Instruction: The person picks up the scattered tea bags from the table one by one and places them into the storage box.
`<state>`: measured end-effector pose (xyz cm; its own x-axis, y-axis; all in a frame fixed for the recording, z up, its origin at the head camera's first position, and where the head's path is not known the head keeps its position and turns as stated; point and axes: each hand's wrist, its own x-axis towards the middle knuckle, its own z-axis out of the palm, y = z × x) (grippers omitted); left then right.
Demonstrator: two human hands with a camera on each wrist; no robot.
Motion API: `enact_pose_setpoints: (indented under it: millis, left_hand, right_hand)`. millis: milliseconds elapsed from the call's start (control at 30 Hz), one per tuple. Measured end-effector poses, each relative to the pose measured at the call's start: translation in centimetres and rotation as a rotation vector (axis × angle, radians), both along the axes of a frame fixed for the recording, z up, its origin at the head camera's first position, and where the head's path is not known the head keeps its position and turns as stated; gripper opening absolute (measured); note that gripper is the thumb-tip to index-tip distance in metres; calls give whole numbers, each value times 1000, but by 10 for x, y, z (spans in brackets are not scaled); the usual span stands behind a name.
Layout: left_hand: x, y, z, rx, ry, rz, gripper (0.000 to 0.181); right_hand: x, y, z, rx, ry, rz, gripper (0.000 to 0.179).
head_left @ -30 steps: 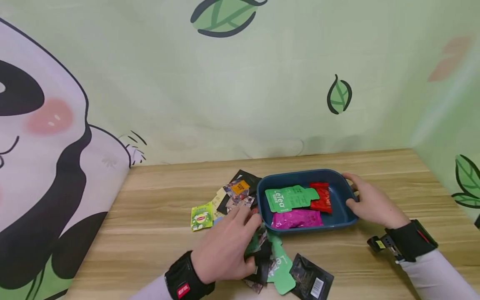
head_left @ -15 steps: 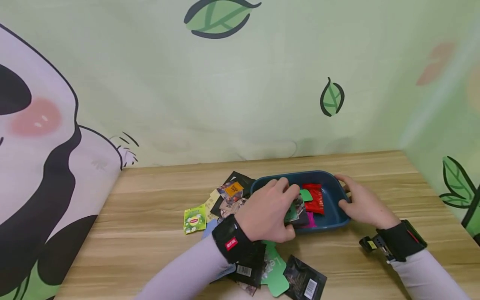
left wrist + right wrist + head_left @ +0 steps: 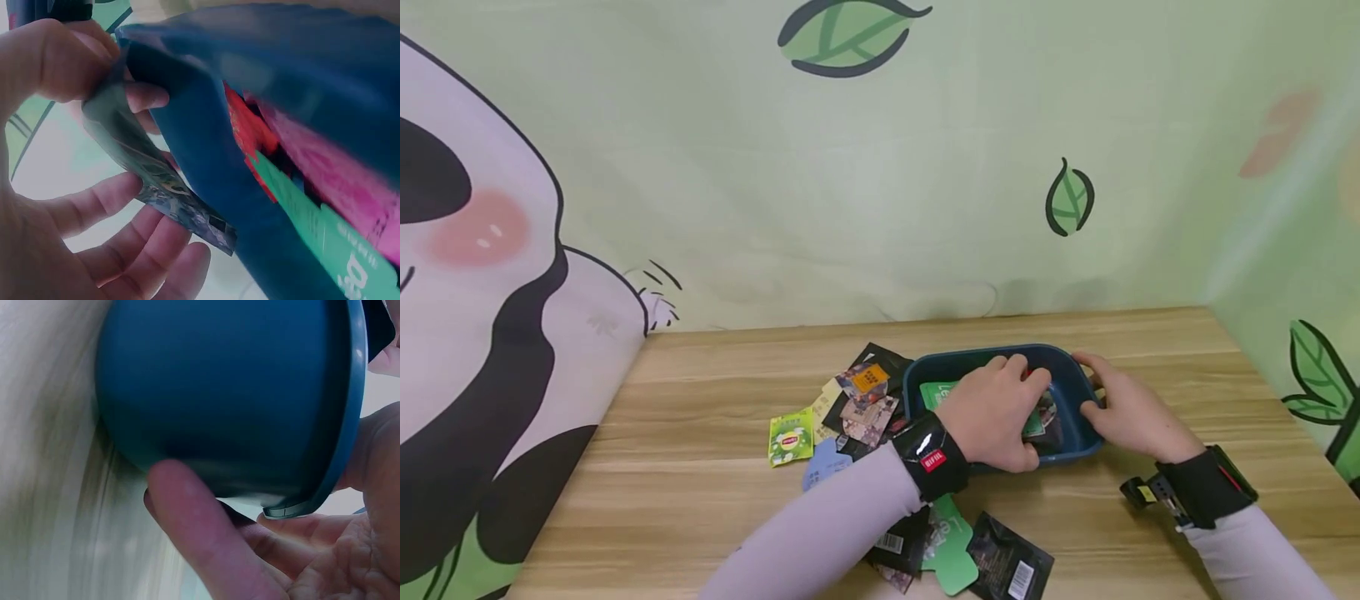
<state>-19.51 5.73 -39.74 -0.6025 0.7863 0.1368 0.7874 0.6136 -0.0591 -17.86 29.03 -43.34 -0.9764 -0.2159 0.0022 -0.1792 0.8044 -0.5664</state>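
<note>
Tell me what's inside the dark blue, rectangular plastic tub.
Inside: a glossy red packet, a shiny pink packet and a flat green packet with white print. The left hand, holding a dark printed packet over the tub, covers part; something dark among them is mostly hidden.

A green backdrop (image 3: 910, 200), perhaps cloth, borders the wood-grain tabletop (image 3: 692, 408).
</note>
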Motion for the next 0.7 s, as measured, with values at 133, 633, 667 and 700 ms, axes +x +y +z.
enact_pose_setpoints:
  millis: [133,633,667,700]
  left_hand:
    - [3,0,-1,-17,-7,12,79]
    - [12,-25,4,51,-13,-10,119]
    - [14,-30,4,50,-18,-14,121]
    - [16,-34,5,49,-22,-16,123]
  right_hand:
    - [1,-1,-1,-12,-2,5,68]
    - [2,-1,-1,-10,-1,13,68]
    - [2,-1,-1,-7,2,12,68]
    - [2,-1,0,-4,5,11,68]
